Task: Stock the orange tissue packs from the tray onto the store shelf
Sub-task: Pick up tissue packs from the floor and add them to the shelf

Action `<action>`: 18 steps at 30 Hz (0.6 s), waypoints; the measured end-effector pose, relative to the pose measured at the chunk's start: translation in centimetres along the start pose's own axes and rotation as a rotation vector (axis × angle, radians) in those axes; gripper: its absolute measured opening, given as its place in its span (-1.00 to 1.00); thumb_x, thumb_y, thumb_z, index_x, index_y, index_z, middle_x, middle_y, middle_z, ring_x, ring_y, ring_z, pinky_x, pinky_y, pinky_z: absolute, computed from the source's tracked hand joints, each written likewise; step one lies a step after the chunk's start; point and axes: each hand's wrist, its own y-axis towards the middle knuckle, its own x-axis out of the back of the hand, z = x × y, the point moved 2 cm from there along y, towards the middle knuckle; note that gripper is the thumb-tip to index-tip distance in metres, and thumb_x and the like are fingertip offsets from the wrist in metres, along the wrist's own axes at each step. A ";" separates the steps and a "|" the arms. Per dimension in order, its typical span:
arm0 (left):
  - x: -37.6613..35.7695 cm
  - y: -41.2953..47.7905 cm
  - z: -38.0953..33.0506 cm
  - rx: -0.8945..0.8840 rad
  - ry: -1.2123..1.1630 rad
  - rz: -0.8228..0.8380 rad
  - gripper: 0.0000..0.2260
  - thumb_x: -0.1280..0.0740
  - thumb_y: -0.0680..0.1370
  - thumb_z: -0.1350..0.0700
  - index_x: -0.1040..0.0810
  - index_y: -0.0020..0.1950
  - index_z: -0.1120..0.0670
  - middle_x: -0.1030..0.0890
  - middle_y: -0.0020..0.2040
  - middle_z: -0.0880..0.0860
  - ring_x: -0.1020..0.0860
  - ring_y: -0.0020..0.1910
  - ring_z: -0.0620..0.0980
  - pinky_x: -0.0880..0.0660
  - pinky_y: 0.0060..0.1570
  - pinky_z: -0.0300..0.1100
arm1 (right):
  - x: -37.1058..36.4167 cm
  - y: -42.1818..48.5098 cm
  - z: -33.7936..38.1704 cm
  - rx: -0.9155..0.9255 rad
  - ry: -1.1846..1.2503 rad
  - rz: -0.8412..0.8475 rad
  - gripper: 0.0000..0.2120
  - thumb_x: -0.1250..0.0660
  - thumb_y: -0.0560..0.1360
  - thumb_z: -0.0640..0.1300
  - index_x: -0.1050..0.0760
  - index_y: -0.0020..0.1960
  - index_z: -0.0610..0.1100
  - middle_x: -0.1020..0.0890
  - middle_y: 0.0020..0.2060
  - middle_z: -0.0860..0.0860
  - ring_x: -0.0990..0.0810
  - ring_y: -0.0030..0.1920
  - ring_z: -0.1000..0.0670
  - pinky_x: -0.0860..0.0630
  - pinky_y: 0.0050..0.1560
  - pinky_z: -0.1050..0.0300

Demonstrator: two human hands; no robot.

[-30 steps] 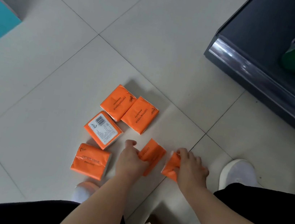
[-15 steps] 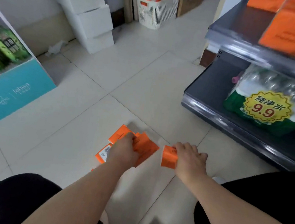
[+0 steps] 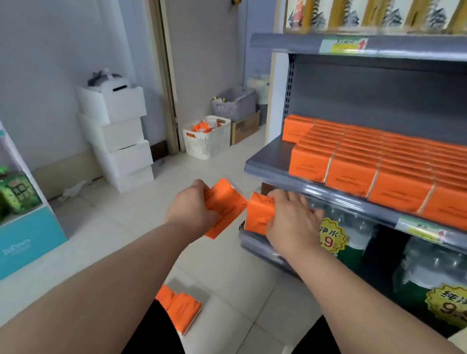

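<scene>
Below the shelf point(image 3: 269, 168) lip, head view: left hand point(image 3: 191, 210) clasps one pack point(image 3: 226, 206), right hand point(image 3: 294, 224) clasps another point(image 3: 260, 213), both just short of the stocked row point(image 3: 392, 169). Packs look light, soft and slick-wrapped; pinching across the short sides seems best. Since a second ago both hands have risen from the floor, where two packs point(image 3: 178, 307) lie

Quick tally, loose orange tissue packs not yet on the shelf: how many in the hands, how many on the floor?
In the left hand: 1 pack
In the right hand: 1 pack
On the floor in view: 2 packs, partly hidden by the leg
Total: 4 visible
</scene>
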 end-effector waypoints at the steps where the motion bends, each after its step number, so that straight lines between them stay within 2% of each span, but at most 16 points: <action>1: 0.3 0.6 -1.3 -0.040 0.005 -0.012 -0.74 -0.34 0.42 0.17 -0.43 0.08 0.06 -0.53 -0.07 0.02 -0.51 -0.07 0.06 -0.41 -0.20 -0.14 | 1.1 0.7 -0.7 -0.012 0.000 -0.035 -0.56 -0.30 0.42 -0.20 -0.35 0.27 0.01 -0.48 0.17 0.02 -0.39 0.24 -0.07 -0.28 0.09 -0.04; 4: 0.6 3.4 -5.0 -0.156 0.013 -0.059 -0.74 -0.33 0.44 0.16 -0.46 0.12 0.07 -0.56 -0.02 0.04 -0.52 -0.02 0.07 -0.36 -0.16 -0.17 | 3.9 3.7 -3.1 -0.051 -0.016 -0.145 -0.55 -0.27 0.45 -0.22 -0.33 0.30 0.04 -0.48 0.18 0.03 -0.38 0.24 -0.07 -0.29 0.10 -0.05; 8: -1.5 10.3 -9.3 -0.259 0.015 -0.063 -0.69 -0.31 0.45 0.20 -0.47 0.19 0.08 -0.58 0.08 0.10 -0.52 0.08 0.13 -0.46 -0.02 -0.07 | 5.6 10.1 -6.6 -0.101 -0.075 -0.220 -0.52 -0.28 0.45 -0.24 -0.32 0.32 0.04 -0.48 0.18 0.02 -0.38 0.23 -0.08 -0.30 0.07 -0.06; 14: -6.6 24.0 -13.9 -0.294 0.135 -0.082 -0.72 -0.21 0.44 0.27 -0.48 0.13 0.11 -0.58 0.07 0.16 -0.50 0.11 0.19 -0.49 0.07 0.06 | 5.2 21.6 -11.8 -0.187 -0.147 -0.282 -0.53 -0.27 0.47 -0.24 -0.33 0.33 0.03 -0.47 0.20 -0.01 -0.38 0.26 -0.09 -0.33 0.15 -0.11; 18: -9.4 31.5 -15.9 -0.314 0.279 -0.090 -0.69 -0.18 0.44 0.24 -0.49 0.16 0.10 -0.52 0.15 0.20 -0.44 0.19 0.23 -0.43 0.16 0.02 | 4.2 26.8 -14.2 -0.254 -0.195 -0.281 -0.58 -0.26 0.49 -0.22 -0.35 0.32 0.02 -0.46 0.20 -0.04 -0.38 0.27 -0.12 -0.34 0.14 -0.11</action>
